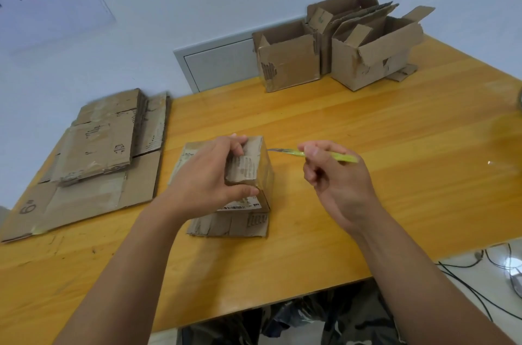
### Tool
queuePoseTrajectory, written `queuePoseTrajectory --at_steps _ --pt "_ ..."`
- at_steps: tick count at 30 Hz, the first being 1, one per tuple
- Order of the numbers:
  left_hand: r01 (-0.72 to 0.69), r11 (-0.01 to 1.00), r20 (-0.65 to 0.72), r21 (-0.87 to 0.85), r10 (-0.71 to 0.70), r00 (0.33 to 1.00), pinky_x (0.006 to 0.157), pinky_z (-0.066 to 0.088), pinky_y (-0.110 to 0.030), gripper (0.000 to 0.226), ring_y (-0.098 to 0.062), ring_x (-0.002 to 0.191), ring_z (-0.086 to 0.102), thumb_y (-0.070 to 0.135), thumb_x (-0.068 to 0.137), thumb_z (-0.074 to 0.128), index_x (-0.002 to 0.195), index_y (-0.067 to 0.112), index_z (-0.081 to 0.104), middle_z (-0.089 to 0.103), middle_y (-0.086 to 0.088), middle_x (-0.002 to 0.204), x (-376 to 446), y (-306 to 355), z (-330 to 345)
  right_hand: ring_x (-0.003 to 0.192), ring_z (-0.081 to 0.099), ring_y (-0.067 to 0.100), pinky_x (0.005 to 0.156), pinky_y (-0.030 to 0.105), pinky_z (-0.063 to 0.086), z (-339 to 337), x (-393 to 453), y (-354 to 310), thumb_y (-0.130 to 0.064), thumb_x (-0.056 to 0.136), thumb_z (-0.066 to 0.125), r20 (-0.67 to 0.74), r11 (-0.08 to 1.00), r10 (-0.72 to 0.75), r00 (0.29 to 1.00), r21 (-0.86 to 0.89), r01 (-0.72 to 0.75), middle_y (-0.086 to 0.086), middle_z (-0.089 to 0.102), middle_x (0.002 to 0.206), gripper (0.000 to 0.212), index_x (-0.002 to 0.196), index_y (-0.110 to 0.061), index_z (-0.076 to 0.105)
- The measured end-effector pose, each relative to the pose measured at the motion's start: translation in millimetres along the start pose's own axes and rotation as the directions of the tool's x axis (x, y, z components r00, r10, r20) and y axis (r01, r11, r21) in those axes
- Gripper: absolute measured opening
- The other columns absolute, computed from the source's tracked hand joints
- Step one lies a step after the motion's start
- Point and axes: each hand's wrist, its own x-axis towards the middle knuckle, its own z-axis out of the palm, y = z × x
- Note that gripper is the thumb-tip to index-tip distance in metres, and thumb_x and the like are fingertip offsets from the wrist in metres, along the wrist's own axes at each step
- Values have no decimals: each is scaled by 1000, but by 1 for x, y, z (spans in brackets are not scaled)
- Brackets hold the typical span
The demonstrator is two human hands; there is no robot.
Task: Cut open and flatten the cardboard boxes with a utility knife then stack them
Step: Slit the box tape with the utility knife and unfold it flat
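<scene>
Left hand [209, 175] grips the small box [248, 172] from above, fingers over the far top edge, thumb on the near face. Right hand [336, 172] pinches the utility knife [327, 155] pen-style by its yellow-green handle; the blade tip points at the box's right top edge, touching or just short of it, can't tell which.

The box sits on the bench [367, 130] under the left hand, with bottom flaps splayed out flat toward the person.

Handling guess: light, thin corrugated board, worn and tape-patched. Walls likely buckle if squeezed, so the hold should stay near corners and edges, well off the cut line. The taped seam is probably slick.

Left of the left hand: stack of flattened boxes [96, 152]. Beyond the right hand, against the wall: three open boxes [339, 45] not yet cut.
</scene>
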Motion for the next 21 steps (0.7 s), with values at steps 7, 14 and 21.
queuePoseTrajectory --at_steps 7,14,21 --pt "9 1000 -14 -19 -10 1000 90 33 -25 56 -2 132 39 48 68 83 102 34 40 42 23 143 0 2 1 47 37 11 44 21 28 10 24 3 4 92 56 -10 982 161 987 101 -159 1 41 57 15 84 -4 66" --pt "16 999 -28 -40 -17 999 91 33 -21 56 2 132 38 45 67 84 101 33 40 42 26 138 0 2 4 42 40 14 39 20 32 24 27 10 -18 100 52 0 954 173 985 -250 -167 1 46 49 18 93 -4 60" --pt "-7 1000 -21 -30 6 1000 99 38 -30 57 -3 135 38 47 67 83 101 32 40 40 23 139 0 2 3 41 35 14 42 23 33 29 33 14 -14 98 52 11 953 145 989 -270 -137 2 42 49 15 90 -3 58"
